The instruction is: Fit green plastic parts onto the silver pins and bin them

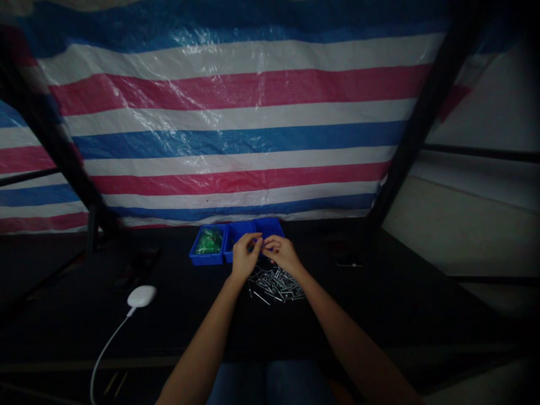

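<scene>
My left hand (246, 254) and my right hand (282, 251) meet fingertip to fingertip in front of the blue bins. Both are closed in a pinch, and whatever sits between the fingers is too small and dim to make out. Just below them a loose pile of silvery screws or nails (276, 285) lies on the black table. Behind my hands stand a middle blue bin (239, 228) and a right blue bin (269, 226), both partly covered by the hands. The left blue bin (206, 260) holds a green bag (209, 241) of see-through plastic.
A white rounded device (142, 296) with a white cable lies on the black table (169, 332) at the left. Dark flat objects (343, 251) rest at the right and left. Behind the table hangs a striped plastic sheet (236, 135) between black metal posts (422, 121).
</scene>
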`<act>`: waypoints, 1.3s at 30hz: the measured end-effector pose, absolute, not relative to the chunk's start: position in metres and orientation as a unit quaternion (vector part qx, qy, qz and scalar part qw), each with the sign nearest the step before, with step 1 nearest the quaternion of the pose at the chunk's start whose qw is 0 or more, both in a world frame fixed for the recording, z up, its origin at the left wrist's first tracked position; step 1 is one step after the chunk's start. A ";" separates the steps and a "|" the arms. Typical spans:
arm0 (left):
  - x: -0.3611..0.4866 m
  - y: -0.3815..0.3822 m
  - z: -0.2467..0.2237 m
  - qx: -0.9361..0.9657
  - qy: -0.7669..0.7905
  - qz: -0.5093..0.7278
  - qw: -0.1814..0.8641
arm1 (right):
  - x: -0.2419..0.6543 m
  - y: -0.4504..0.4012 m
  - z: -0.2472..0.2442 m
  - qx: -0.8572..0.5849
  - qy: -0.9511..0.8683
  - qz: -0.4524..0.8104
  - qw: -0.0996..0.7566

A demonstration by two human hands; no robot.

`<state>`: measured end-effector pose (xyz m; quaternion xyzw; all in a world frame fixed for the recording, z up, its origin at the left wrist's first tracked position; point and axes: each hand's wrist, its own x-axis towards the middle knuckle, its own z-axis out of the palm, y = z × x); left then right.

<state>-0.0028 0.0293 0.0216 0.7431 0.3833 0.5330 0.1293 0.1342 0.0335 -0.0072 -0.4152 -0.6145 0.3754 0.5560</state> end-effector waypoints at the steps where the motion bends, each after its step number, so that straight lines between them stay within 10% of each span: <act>1: -0.002 0.029 0.022 0.743 0.381 0.534 0.132 | 0.134 0.034 -0.008 -0.415 -0.616 0.373 0.556; 39: 0.006 0.013 0.032 0.796 0.343 0.483 0.121 | 0.144 0.035 0.002 -0.417 -0.591 0.355 0.592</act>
